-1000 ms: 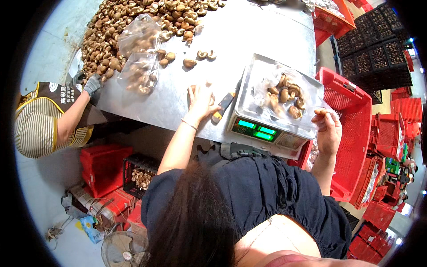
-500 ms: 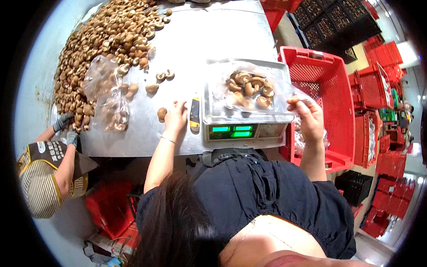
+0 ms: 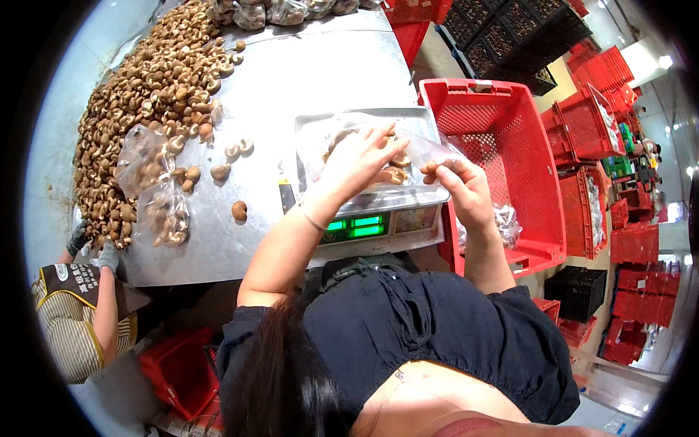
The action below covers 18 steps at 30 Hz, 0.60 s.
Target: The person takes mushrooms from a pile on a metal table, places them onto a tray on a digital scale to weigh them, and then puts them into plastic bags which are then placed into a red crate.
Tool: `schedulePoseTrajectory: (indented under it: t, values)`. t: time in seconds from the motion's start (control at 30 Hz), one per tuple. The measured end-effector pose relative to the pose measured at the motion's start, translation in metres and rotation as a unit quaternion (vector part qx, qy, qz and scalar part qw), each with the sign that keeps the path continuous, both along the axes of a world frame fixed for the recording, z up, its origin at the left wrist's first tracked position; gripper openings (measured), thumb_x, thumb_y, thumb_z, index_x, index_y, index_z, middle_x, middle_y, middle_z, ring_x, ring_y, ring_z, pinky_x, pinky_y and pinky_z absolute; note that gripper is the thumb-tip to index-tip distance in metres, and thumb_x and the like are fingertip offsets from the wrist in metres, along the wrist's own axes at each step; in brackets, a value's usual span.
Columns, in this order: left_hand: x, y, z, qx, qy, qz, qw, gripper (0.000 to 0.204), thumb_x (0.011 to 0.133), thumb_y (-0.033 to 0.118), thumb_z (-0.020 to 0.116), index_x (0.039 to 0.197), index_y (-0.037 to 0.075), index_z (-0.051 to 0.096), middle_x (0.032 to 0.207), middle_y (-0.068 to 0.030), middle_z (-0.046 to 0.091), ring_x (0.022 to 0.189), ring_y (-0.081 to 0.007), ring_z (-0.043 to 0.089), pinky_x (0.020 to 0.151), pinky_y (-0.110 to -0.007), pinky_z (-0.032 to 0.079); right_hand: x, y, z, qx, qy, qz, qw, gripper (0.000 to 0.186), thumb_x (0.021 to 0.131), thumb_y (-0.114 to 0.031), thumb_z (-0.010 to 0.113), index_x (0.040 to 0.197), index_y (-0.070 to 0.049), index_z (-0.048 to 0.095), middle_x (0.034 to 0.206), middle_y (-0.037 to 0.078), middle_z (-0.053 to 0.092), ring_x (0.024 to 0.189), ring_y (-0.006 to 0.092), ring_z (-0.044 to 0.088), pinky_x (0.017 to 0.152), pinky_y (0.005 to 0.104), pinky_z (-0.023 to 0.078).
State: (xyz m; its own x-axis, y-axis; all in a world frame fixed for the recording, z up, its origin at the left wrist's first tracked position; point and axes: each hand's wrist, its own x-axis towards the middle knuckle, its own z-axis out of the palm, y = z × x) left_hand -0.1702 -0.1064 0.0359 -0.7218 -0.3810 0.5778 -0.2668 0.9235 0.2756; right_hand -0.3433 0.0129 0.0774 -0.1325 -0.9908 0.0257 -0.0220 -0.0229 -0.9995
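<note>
A clear plastic bag (image 3: 419, 149) of brown mushrooms (image 3: 393, 175) lies on the metal pan of the weighing scale (image 3: 408, 198). My left hand (image 3: 360, 160) rests over the bag with its fingers stretched out, hiding part of the mushrooms. At the bag's right end, my right hand (image 3: 466, 191) pinches the plastic between thumb and fingers. Green digits glow on the scale's front, partly behind my left wrist. Beside the scale's left edge lies a yellow and black utility knife (image 3: 287, 197). A few loose mushrooms (image 3: 220, 172) sit further left on the metal table (image 3: 269, 80).
A big mushroom heap (image 3: 145, 109) covers the table's left side, with filled bags (image 3: 164, 211) beside it. More bags (image 3: 284, 11) line the far edge. A red crate (image 3: 495, 102) holding bags stands right of the scale. A co-worker's gloved hands (image 3: 108, 256) are at the heap's near end.
My left hand has moved right from the table onto the bag. My right hand keeps its pinch on the plastic. The view has shifted, bringing the far bags into sight.
</note>
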Motion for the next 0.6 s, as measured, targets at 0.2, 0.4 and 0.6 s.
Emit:
schedulePoseTrajectory:
  t: [0.2, 0.4, 0.6]
  values:
    - [0.053, 0.001, 0.003, 0.070, 0.015, 0.338, 0.938, 0.052, 0.071, 0.014, 0.066, 0.119, 0.010, 0.047, 0.107, -0.0087, 0.050, 0.092, -0.0194, 0.050, 0.079, -0.031, 0.041, -0.016, 0.009, -0.015, -0.014, -0.056, -0.048, 0.997, 0.020, 0.084, -0.008, 0.051, 0.099, 0.002, 0.058, 0.104, 0.015, 0.059, 0.078, 0.0150, 0.058, 0.074, 0.0280, 0.046]
    - [0.064, -0.028, 0.027, 0.655, 0.401, 0.019, 0.640, 0.040, 0.083, 0.007, 0.052, 0.121, 0.005, 0.041, 0.071, -0.0004, 0.054, 0.062, -0.0082, 0.052, 0.058, -0.022, 0.043, -0.020, -0.037, -0.017, -0.041, -0.094, -0.087, 0.991, 0.031, 0.084, -0.005, 0.046, 0.114, 0.002, 0.051, 0.114, 0.014, 0.055, 0.080, 0.0143, 0.059, 0.073, 0.0275, 0.048]
    - [0.065, -0.020, 0.059, 0.577, 0.513, -0.107, 0.626, 0.055, 0.081, -0.003, 0.050, 0.132, 0.008, 0.030, 0.117, -0.0131, 0.045, 0.074, -0.0129, 0.056, 0.071, -0.027, 0.050, -0.024, -0.044, 0.016, -0.210, -0.065, -0.069, 0.973, 0.029, 0.083, -0.006, 0.048, 0.111, 0.002, 0.053, 0.117, 0.014, 0.053, 0.094, 0.0166, 0.058, 0.077, 0.0283, 0.047]
